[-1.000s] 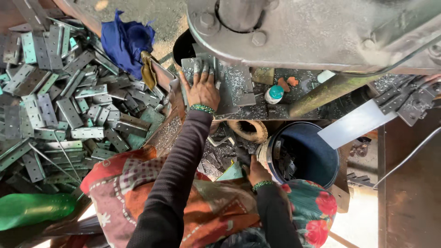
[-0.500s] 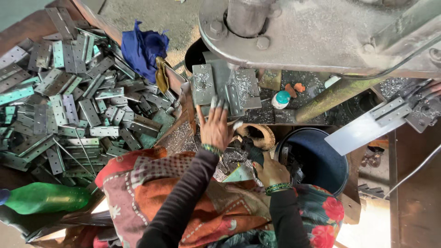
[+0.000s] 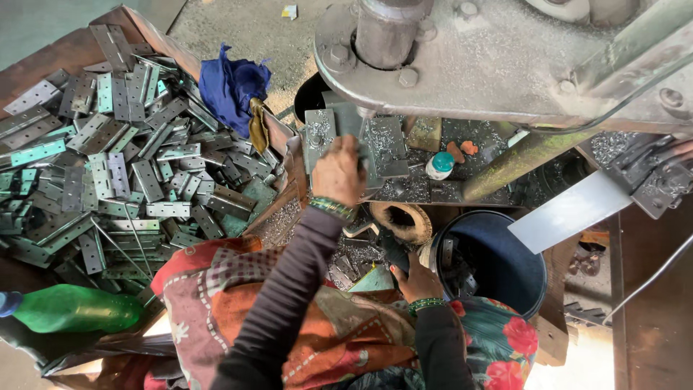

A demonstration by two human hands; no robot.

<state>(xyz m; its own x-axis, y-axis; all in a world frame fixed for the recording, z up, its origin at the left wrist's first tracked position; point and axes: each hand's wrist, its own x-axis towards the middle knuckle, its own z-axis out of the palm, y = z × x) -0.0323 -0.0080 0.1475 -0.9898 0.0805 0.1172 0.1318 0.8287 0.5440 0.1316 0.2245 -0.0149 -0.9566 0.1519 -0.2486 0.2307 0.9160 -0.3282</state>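
Single head-worn view, looked almost straight down from above the person's lap, close in. Press machine (image 3: 505,65) filled the top right edge; tray of metal plates (image 3: 108,166) the left; blue bucket (image 3: 498,267) lower right.

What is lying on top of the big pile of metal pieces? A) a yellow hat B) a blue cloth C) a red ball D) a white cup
B: a crumpled blue cloth lies at the upper edge of the pile of metal pieces, left of the machine.
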